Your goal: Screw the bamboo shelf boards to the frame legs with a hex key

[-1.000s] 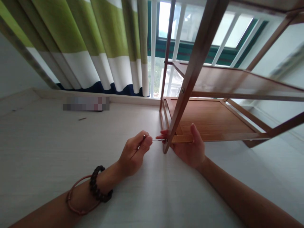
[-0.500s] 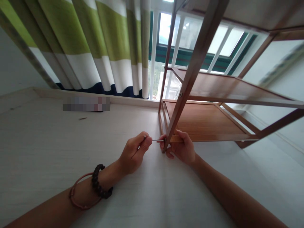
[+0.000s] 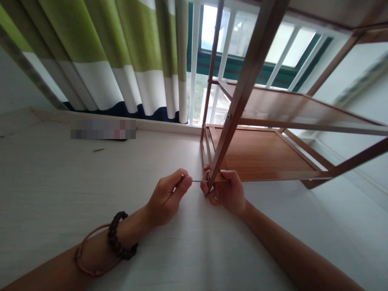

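Note:
A brown wooden shelf rack (image 3: 266, 151) stands on the pale floor (image 3: 75, 190), with a slanted front post (image 3: 233, 109) rising past the camera. My left hand (image 3: 168, 198) is closed in a pinch on a thin metal hex key (image 3: 198, 180), whose tip meets the foot of that post. My right hand (image 3: 227, 192) is wrapped round the bottom corner of the rack, where the post joins the lowest shelf. A bead bracelet and a cord band sit on my left wrist.
Green, white and navy striped curtains (image 3: 106, 60) hang at the back left beside a barred window (image 3: 212, 52). A blurred-out patch (image 3: 103, 129) lies by the floor's far edge, and a small dark bit (image 3: 98, 150) lies near it. A white wall stands at the right.
My right hand has gone from lying open under the lowest shelf's edge to gripping the corner at the post's foot. The left hand keeps its pinch on the hex key.

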{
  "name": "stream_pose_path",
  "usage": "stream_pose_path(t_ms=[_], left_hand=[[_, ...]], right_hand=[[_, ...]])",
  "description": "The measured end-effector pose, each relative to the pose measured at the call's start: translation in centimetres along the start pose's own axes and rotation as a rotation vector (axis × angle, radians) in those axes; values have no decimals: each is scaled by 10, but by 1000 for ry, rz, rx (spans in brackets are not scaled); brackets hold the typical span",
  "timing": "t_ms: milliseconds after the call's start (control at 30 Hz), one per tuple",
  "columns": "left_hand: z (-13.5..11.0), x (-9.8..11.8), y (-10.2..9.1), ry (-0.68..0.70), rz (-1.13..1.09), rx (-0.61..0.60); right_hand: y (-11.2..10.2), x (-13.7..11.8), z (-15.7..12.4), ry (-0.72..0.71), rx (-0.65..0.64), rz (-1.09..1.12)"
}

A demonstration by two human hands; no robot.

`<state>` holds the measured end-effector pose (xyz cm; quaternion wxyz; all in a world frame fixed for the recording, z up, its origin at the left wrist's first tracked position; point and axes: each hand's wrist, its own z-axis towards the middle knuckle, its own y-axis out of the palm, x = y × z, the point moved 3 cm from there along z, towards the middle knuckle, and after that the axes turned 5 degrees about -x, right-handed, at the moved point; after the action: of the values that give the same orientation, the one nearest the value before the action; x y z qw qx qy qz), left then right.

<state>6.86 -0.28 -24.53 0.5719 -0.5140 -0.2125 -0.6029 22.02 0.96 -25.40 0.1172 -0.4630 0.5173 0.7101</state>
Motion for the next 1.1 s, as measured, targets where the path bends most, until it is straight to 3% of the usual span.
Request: stream_pose_path(t_ms=[600, 1100], left_hand=[[4, 7, 1, 4, 161, -8], [3, 1, 0, 31, 53, 27]], right_hand=[[4, 1, -1, -24, 7, 42], [2, 2, 1, -21, -29, 22]])
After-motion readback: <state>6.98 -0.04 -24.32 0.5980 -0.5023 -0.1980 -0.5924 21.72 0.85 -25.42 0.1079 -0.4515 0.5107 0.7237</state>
